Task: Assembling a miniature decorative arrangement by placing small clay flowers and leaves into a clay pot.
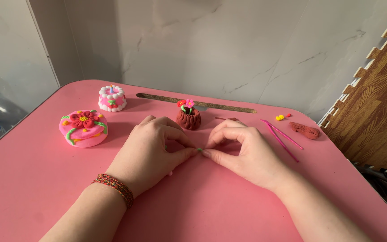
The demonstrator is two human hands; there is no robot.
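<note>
I find both hands resting on the pink table (36, 179), fingertips meeting at centre. The left hand (151, 150) and right hand (247, 152) together pinch a tiny green clay bit (199, 149), equally near to each. Its long axis is too small to judge. The brown clay pot (189, 118) stands just beyond the fingertips.

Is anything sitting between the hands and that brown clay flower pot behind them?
Nothing visible. The left hand and right hand pinch a tiny green clay bit; the pink table between their knuckles and the brown flower pot is bare.
</note>
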